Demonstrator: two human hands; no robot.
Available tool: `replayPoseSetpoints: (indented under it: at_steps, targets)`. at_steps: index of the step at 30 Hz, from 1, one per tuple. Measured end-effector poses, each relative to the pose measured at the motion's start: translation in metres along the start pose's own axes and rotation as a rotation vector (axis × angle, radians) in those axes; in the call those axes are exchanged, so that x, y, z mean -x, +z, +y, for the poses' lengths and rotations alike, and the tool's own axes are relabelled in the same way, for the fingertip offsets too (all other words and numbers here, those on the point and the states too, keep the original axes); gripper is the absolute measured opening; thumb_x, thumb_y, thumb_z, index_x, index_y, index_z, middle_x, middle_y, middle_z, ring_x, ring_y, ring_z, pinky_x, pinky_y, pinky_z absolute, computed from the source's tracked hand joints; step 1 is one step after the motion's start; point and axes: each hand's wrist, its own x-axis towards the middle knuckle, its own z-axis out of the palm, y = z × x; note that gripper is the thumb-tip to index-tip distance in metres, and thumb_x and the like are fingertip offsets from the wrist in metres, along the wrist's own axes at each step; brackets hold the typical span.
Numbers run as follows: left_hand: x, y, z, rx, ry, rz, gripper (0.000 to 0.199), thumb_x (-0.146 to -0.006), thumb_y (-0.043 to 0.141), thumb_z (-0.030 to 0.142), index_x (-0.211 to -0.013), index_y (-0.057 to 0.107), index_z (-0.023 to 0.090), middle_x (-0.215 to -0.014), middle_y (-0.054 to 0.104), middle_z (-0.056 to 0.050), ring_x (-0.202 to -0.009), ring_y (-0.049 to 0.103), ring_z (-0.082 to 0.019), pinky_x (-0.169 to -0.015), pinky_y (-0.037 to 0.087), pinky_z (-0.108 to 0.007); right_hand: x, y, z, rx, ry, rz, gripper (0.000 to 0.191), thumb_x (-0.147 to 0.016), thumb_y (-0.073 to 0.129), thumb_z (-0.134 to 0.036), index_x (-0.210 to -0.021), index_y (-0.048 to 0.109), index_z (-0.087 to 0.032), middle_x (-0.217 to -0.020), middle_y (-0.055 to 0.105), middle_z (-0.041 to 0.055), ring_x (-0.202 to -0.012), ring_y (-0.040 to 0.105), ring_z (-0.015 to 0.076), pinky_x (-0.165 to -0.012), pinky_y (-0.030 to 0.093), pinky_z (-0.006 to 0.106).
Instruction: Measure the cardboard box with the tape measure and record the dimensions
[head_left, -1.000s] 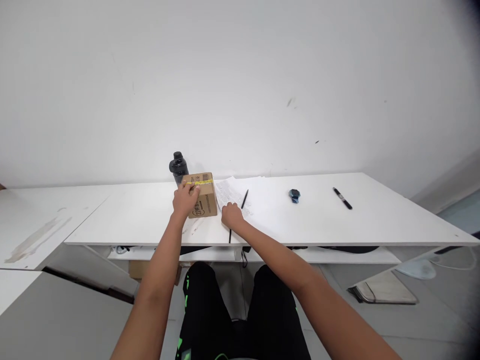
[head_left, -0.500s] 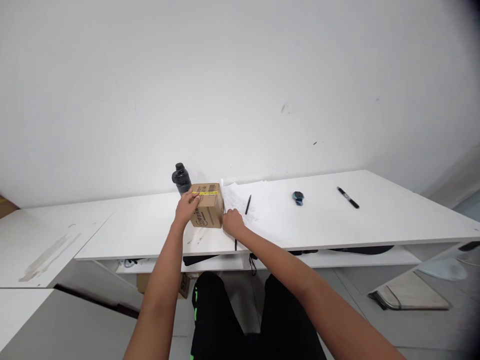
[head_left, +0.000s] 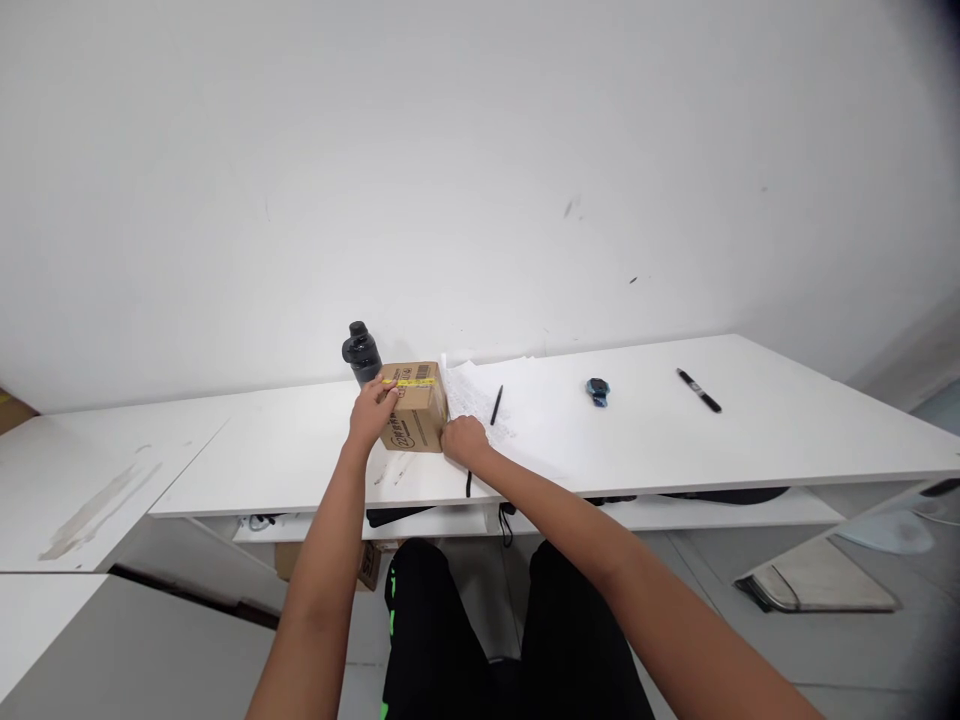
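A brown cardboard box [head_left: 420, 428] with dark print stands on the white table. A thin yellow tape measure [head_left: 414, 382] lies across its top. My left hand [head_left: 370, 412] is at the box's left top edge, fingertips pressing the tape's end there. Beside the lower right of the box, my right hand [head_left: 465, 440] is closed in a fist. A short black strap [head_left: 469, 484] hangs below that fist; the tape's case, if held there, is hidden by the fingers. Just behind the left hand stands a dark bottle [head_left: 362, 353].
Printed paper sheets [head_left: 480, 385] lie right of the box, with a black pen [head_left: 496, 405] on them. Farther right are a blue watch [head_left: 598, 391] and a black marker [head_left: 698, 390]. A white wall [head_left: 480, 180] rises behind the table [head_left: 787, 430]. Below runs a shelf [head_left: 712, 512].
Both hands keep nearly the same places at the box. My right hand has shifted very slightly left, and the strap under it has swung a little. The view has tilted slightly.
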Motion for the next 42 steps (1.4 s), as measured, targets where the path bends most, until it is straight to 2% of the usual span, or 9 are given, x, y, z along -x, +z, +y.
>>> replayPoseSetpoints:
  at_steps: [10,22,29,42]
  targets:
    - [0.0,0.002,-0.004,0.017,0.002,0.018,0.031,-0.085,0.056,0.042,-0.109,0.071,0.027,-0.14,0.051,-0.002,-0.127,0.051,-0.023,-0.111,0.034,-0.036,-0.003,-0.003,0.001,-0.004,0.007,-0.025,0.033,-0.09,0.042,-0.016,-0.103,0.072,-0.012,-0.1,0.071,0.0194,-0.095,0.068,0.0282,-0.073,0.05,0.035]
    - [0.004,-0.001,-0.005,0.027,-0.011,0.03,0.032,-0.086,0.055,0.043,-0.111,0.07,0.028,-0.141,0.05,-0.003,-0.128,0.049,-0.023,-0.112,0.034,-0.036,0.002,-0.014,0.0,-0.006,0.021,-0.043,0.036,-0.095,0.039,-0.023,-0.108,0.071,-0.014,-0.101,0.071,0.0186,-0.097,0.068,0.0279,-0.074,0.049,0.034]
    - [0.003,0.002,-0.002,-0.006,0.006,0.036,0.032,-0.086,0.056,0.043,-0.11,0.07,0.028,-0.141,0.051,-0.002,-0.125,0.052,-0.023,-0.111,0.035,-0.037,-0.001,-0.01,-0.002,-0.009,0.036,-0.047,0.034,-0.093,0.043,-0.024,-0.105,0.072,-0.013,-0.102,0.071,0.0194,-0.097,0.067,0.027,-0.077,0.047,0.034]
    - [0.004,0.003,-0.004,-0.004,0.004,0.03,0.034,-0.086,0.054,0.046,-0.113,0.069,0.031,-0.142,0.05,-0.001,-0.129,0.049,-0.024,-0.108,0.039,-0.038,-0.001,-0.009,0.0,-0.029,0.04,-0.028,0.034,-0.093,0.039,-0.021,-0.099,0.073,-0.014,-0.099,0.071,0.0165,-0.092,0.068,0.0263,-0.072,0.047,0.033]
